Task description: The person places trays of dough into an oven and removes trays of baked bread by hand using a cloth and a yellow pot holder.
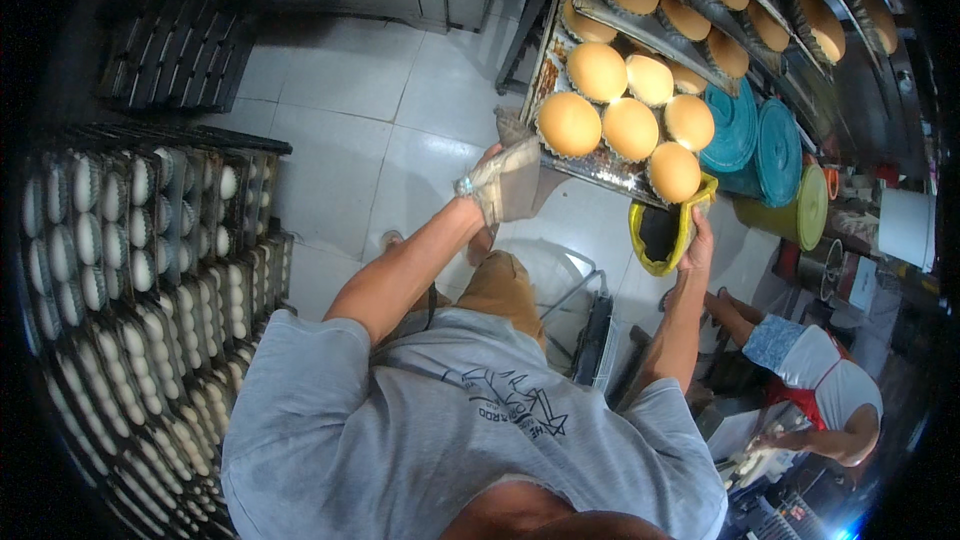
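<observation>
A dark metal baking tray (617, 172) of round golden buns in fluted paper or tin cups (570, 124) is partly out of a rack, ahead of me and to the right. My left hand (490, 183) is closed at the tray's near left corner, wrapped in a worn beige cloth (519, 180); the cloth hides most of its fingers. At the near right corner, my right hand (699, 240) grips a black pot holder (657, 232) with yellow edging, which touches the tray. Its thumb and fingers pinch the yellow edge.
Upper trays of buns (685, 16) overhang the far part of this tray. On my left stands a tall rack (150, 290) full of pale dough pieces. Teal lids (778, 152) and a green tub (812, 205) stand to the right. A person (840, 400) works at the lower right.
</observation>
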`<state>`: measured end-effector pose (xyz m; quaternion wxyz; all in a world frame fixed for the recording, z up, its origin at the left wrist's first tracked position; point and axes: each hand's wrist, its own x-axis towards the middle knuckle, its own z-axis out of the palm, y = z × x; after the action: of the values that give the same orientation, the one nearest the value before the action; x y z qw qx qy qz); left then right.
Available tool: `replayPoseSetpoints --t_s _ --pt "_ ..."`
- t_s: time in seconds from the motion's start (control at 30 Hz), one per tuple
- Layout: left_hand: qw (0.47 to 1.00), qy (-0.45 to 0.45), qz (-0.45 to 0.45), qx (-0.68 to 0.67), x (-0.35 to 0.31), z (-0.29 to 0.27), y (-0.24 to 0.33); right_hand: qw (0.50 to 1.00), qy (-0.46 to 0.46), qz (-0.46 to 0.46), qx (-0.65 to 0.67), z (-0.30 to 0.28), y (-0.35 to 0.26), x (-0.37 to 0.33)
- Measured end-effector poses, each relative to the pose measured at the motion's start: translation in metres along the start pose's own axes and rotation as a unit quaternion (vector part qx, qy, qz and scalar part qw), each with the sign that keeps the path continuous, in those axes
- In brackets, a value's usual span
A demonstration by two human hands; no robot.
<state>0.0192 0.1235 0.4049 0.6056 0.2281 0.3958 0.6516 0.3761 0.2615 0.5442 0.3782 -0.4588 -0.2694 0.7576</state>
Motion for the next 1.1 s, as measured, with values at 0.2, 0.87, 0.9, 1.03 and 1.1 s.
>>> replayPoseSetpoints --t_s 0.2,0.87,0.9,1.03,1.1 --pt "0.961 -0.050 0.138 0.236 0.089 -0.032 -0.013 0.997 0.078 0.013 0.008 -0.028 0.016 -0.022" --pt "0.348 -0.141 0.318 0.871 0.187 0.012 0.134 0.975 0.062 0.215 -0.003 -0.003 0.122 -0.079" --pt "0.338 -0.139 0.324 0.873 0.184 0.009 0.142 0.973 0.044 0.225 -0.011 0.012 0.126 -0.065" --pt "0.226 -0.090 0.337 0.910 0.138 -0.058 0.122 0.965 -0.023 0.248 -0.088 0.091 0.135 -0.048" --pt "0.336 -0.055 0.347 0.874 0.068 -0.050 0.187 0.958 -0.110 0.249 -0.091 0.157 0.131 -0.042"
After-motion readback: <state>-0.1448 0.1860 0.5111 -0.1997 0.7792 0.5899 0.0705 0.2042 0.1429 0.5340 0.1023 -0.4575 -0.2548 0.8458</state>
